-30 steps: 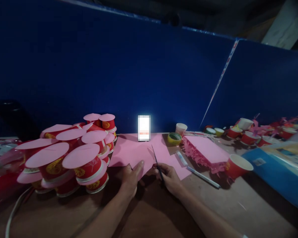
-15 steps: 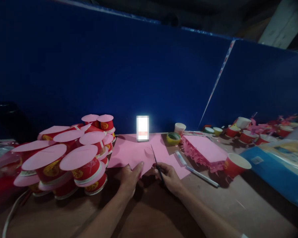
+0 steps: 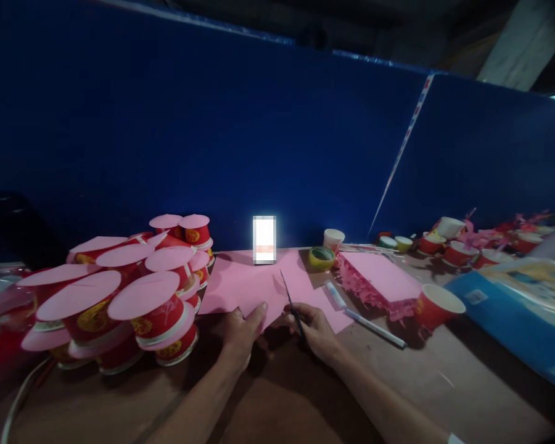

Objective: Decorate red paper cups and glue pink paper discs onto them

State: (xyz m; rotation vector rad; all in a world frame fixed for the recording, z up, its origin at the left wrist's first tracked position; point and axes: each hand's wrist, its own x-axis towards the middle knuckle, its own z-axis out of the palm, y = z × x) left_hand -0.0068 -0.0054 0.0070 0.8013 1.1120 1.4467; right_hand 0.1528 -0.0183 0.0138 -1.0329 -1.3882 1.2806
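My left hand (image 3: 241,333) is closed on the near edge of a sheet of pink paper (image 3: 269,312), thumb on top. My right hand (image 3: 312,330) grips a pair of scissors (image 3: 292,305), whose dark blades point away from me at the paper's right side. Whether the blades are apart cannot be made out. More pink paper (image 3: 231,277) lies flat on the table behind my hands, and the held piece overlaps it. A glue stick (image 3: 335,295) and a long pale pen-like stick (image 3: 374,328) rest to the right of my right hand.
Red paper cups with pink discs (image 3: 143,296) stand stacked at left. A bright phone-like screen (image 3: 264,240) leans at the back wall. Rightward are a tape roll (image 3: 321,258), a pink paper stack (image 3: 382,277), a red cup (image 3: 439,306) and a blue package (image 3: 499,314).
The view has shifted slightly. Both hands stay nearly in place, still on the paper and the scissors, with only a small change around the blades.
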